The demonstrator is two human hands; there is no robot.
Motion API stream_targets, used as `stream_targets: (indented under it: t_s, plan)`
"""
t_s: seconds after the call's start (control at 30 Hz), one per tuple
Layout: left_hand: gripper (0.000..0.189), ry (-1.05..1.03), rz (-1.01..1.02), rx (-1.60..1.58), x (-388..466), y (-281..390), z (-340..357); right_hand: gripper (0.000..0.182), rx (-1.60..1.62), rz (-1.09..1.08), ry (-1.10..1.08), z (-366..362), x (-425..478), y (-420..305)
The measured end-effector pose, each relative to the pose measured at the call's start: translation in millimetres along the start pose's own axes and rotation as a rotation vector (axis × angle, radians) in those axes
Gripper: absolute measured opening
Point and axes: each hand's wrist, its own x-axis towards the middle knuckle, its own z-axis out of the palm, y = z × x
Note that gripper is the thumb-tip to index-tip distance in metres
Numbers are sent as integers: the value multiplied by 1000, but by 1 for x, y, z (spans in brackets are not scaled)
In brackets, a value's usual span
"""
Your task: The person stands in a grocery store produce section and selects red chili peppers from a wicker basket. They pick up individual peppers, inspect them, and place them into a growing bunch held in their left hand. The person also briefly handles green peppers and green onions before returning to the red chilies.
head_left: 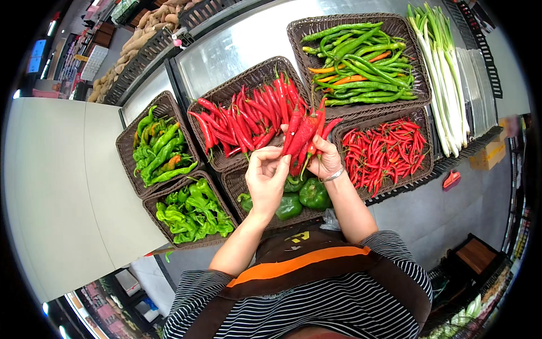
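My right hand (326,159), with a bracelet at the wrist, holds a bunch of red chili peppers (302,131) above the baskets. My left hand (269,173) pinches the lower end of one pepper of the bunch between thumb and index finger. Behind the bunch, a brown woven basket (220,163) holds long red chili peppers (241,120). Green bell peppers (315,194) lie in a basket below my hands, partly hidden by them. Small red chilies (383,154) fill the basket to the right.
Long green chili peppers (364,63) lie in a basket at the top, with leeks or large scallions (442,80) beside it. Two baskets at the left hold green peppers (163,148) and wrinkled green peppers (192,212). A pale panel (55,178) borders them. Root vegetables (144,36) stand farther back.
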Motion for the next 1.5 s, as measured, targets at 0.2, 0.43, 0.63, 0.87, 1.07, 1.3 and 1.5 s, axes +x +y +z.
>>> stream_targets:
  t_s: [0.2,0.43,0.63,0.87,1.07,1.3,1.5]
  plan:
    - [32,-55,-271,-47,1,13,1,56,-36,1,96,-6,-1,3]
    - [29,-110,-526,-104,5,24,-5,44,22,87,151,-8,-2,5]
    - [25,0,-621,-431,-2,30,-24,53,143,208,86,-7,4,5]
    - [24,217,-479,-533,-69,33,-97,62,179,283,50,9,8,20]
    - [33,867,-521,-720,-277,8,-175,68,207,485,-13,20,9,31]
    - [29,1916,-540,-525,-564,-26,-295,71,156,547,4,27,20,50]
    - [41,1933,-669,-356,-584,-42,-351,66,46,512,150,27,16,57]
